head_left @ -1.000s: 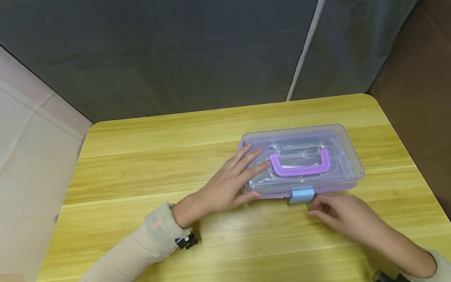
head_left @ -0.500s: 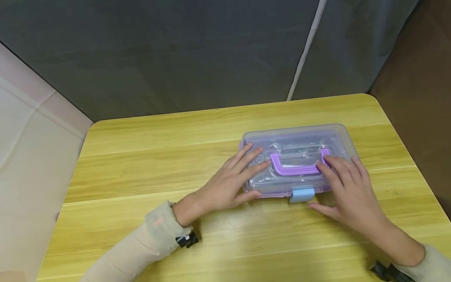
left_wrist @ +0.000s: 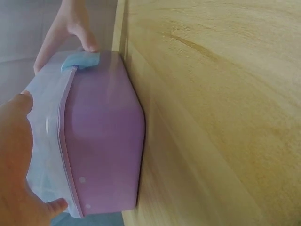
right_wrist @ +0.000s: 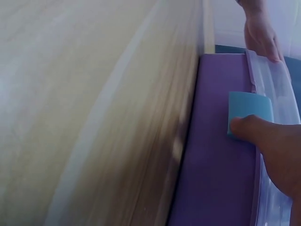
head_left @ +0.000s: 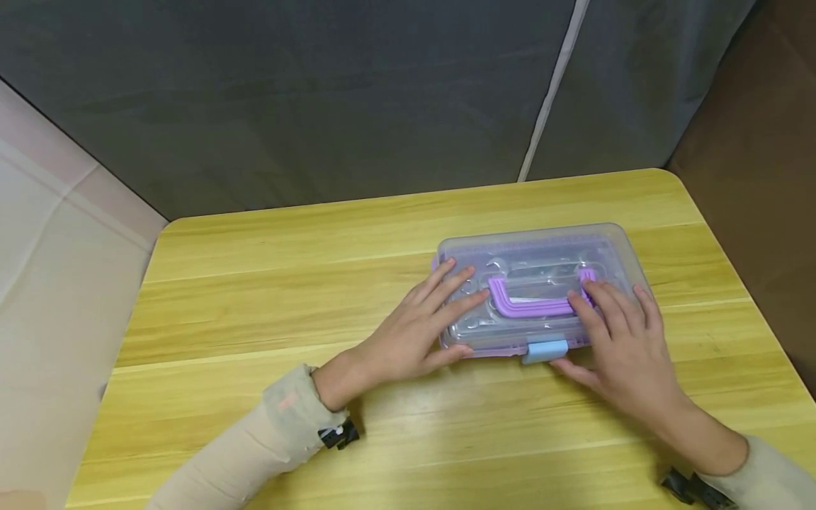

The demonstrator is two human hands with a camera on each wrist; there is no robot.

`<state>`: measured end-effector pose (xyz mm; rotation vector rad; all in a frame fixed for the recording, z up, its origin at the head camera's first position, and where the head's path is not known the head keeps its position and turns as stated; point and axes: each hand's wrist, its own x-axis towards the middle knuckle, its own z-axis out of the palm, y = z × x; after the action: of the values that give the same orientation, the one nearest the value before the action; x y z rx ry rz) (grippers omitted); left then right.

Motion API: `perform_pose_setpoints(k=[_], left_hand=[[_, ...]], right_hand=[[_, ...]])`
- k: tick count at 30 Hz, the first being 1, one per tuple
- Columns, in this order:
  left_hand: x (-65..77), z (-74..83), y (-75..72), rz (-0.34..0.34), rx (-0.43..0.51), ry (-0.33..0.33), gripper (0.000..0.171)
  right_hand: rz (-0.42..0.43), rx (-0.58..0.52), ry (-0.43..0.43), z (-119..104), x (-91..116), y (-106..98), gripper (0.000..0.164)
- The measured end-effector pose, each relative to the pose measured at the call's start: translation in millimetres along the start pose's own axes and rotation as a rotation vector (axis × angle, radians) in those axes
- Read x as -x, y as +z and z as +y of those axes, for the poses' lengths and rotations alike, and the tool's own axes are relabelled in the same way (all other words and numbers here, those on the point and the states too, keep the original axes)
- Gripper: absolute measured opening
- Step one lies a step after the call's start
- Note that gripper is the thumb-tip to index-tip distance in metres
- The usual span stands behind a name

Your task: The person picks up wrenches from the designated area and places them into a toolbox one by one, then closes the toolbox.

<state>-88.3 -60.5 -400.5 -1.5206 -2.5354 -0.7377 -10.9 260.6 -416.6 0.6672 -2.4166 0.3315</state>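
Note:
A plastic storage box with a clear lid (head_left: pixel 535 248), a purple base (left_wrist: pixel 103 136) and a purple carry handle (head_left: pixel 535 309) lies on the table. At the middle of its front edge is a light blue latch (head_left: pixel 546 351). My left hand (head_left: pixel 408 333) rests on the lid's left end, fingers spread. The right hand (head_left: pixel 627 354) lies across the lid's front right part, its fingertips by the handle. In the right wrist view, the right thumb (right_wrist: pixel 263 134) presses against the latch (right_wrist: pixel 249 106). Shapes under the lid are too blurred to name.
The wood-grain table (head_left: pixel 287 283) stretches left of the box and in front of it. A dark grey curtain (head_left: pixel 319 106) hangs behind the table. Pale fabric (head_left: pixel 70 283) borders the left side, and a brown panel (head_left: pixel 758 156) the right.
My right hand has moved from below the front edge, beside the latch, up onto the lid, and its thumb has come to the latch. The left hand and the box have stayed put.

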Motion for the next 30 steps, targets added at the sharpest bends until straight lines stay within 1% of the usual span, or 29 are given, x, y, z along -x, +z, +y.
perform_pose_setpoints(k=[6,9,16,20,23,27,28,30], left_hand=[[1.6,-0.5,2.3,0.013,0.001,0.003,0.075],[1.4,-0.3,2.8,0.011,0.004,0.003,0.074],[0.7,-0.2,2.5,0.006,0.004,-0.004,0.076],[-0.6,-0.7,-0.1,-0.022,-0.008,-0.003,0.077],[-1.4,-0.1,-2.3,-0.051,-0.009,-0.011,0.079],[-2.8,1.0,-4.4,-0.075,-0.002,-0.023,0.079],[-3.2,1.2,-5.0,-0.078,-0.001,-0.024,0.079],[-4.0,1.5,-6.1,-0.08,0.001,-0.024,0.079]], right_hand=[[0.055,0.01,-0.006,-2.0,0.9,7.6,0.079],[0.066,0.021,-0.004,-3.3,0.7,9.4,0.077],[0.015,0.038,-0.001,-2.2,-0.6,6.0,0.079],[0.008,0.021,0.007,-0.9,0.2,5.4,0.08],[-0.022,-0.004,0.034,-0.8,0.6,1.9,0.087],[-0.088,-0.043,0.101,-0.9,-3.3,-7.5,0.098],[-0.098,-0.051,0.113,-0.6,-5.3,-10.0,0.098],[-0.096,-0.068,0.119,0.9,-10.5,-14.4,0.094]])
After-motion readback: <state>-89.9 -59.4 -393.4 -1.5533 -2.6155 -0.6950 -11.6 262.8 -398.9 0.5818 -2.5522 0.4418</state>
